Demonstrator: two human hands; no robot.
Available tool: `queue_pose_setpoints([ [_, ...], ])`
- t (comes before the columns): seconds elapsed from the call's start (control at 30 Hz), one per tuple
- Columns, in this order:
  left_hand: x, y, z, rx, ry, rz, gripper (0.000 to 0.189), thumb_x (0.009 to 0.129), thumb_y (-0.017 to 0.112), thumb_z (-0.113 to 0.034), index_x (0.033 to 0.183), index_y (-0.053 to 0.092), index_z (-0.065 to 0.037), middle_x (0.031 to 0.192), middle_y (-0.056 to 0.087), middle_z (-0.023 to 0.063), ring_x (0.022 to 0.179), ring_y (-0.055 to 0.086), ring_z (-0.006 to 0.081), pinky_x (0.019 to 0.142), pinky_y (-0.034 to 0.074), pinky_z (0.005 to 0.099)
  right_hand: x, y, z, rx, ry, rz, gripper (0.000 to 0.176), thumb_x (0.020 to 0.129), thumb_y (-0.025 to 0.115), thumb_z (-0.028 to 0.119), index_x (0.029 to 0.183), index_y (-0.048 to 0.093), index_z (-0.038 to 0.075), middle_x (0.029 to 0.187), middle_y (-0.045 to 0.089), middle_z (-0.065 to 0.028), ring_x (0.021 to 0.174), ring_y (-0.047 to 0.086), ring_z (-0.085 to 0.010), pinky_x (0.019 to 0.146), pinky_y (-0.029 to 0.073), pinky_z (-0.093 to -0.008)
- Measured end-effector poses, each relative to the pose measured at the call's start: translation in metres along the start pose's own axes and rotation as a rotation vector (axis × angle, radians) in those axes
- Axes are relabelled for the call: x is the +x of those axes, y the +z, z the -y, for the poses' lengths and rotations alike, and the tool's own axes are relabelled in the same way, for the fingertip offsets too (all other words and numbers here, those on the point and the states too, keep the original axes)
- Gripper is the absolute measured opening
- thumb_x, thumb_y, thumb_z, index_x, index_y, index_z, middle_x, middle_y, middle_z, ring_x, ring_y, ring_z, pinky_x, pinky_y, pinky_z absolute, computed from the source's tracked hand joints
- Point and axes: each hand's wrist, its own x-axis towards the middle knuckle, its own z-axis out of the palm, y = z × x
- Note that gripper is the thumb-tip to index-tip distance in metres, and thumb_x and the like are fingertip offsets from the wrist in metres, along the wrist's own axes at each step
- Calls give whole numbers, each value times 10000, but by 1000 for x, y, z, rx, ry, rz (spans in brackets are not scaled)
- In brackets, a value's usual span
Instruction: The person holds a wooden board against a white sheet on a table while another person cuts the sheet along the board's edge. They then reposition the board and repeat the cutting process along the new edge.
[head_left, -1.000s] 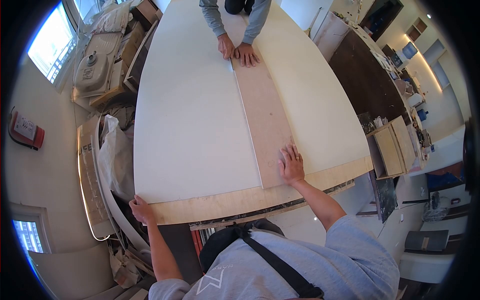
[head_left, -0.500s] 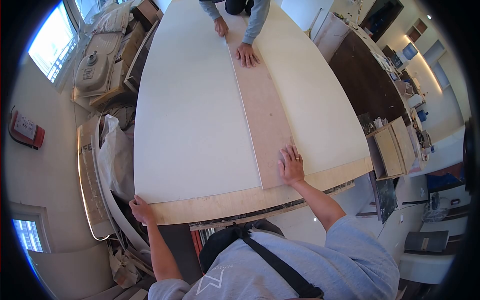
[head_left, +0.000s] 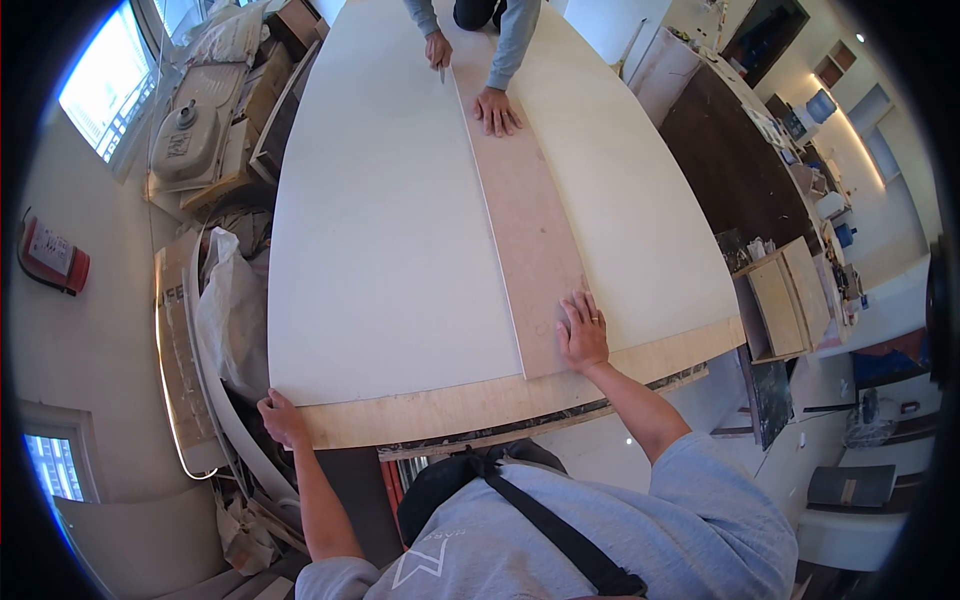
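"White sheet (head_left: 390,250) over plywood (head_left: 440,408). Where's the board (head_left: 527,235)?"

"Lengthwise on top; my left hand (head_left: 284,418) grips the plywood corner, my right hand (head_left: 583,335) lies flat, loosely spread, on the board."

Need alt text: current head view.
Wearer's right hand lies on a long strip on a white sheet, left hand at the sheet's near-left corner. Opposite, a co-worker's left hand rests on the strip; their right hand holds a thin tool.

This looks like an indoor workshop: a broad white sheet (head_left: 380,260) lies over plywood (head_left: 420,412), a sink (head_left: 203,150) sits among stacked boards (head_left: 280,125), and a bare wooden box (head_left: 772,308) stands opposite.
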Motion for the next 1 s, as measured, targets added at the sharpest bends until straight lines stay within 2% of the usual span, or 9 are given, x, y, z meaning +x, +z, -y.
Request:
queue_pose_setpoints([
  [0.37, -3, -4, -4, 12, 12, -5, 443, 976, 495, -498, 968, 610, -70, 909, 713, 178, 876, 675, 420, 756, 511, 533, 0, 0, 0, 3, -8, -7, 506, 951, 521, 339, 1413, 470, 140, 1558, 351, -129, 1480, 246, -344, 1161, 234, -556],
  [0.57, -4, -4, -4, 6, 30, -21, 465, 971, 515, -494, 961, 623, -43, 886, 708, 190, 853, 676, 410, 748, 516, 510, -1, -1, 0, 1, -12, -14, 508, 946, 532, 331, 1413, 473, 138, 1557, 352, -132, 1480, 247, -347, 1160, 236, -556],
  [0.67, -1, -1, 0, 8, 41, -18, 433, 975, 504, -491, 960, 609, -71, 887, 712, 173, 846, 677, 412, 733, 511, 527, -1, -1, 0, 0, -12, -16, 506, 947, 529, 331, 1411, 475, 135, 1556, 354, -132, 1480, 247, -348, 1159, 238, -559],
  [1.0, -1, 1, 0, 8, 31, -23, 434, 970, 511, -493, 961, 609, -71, 878, 711, 176, 840, 677, 413, 717, 508, 531, 0, -2, 1, 1, -11, -5, 501, 955, 518, 334, 1412, 473, 134, 1563, 344, -132, 1482, 242, -346, 1159, 237, -560],
])
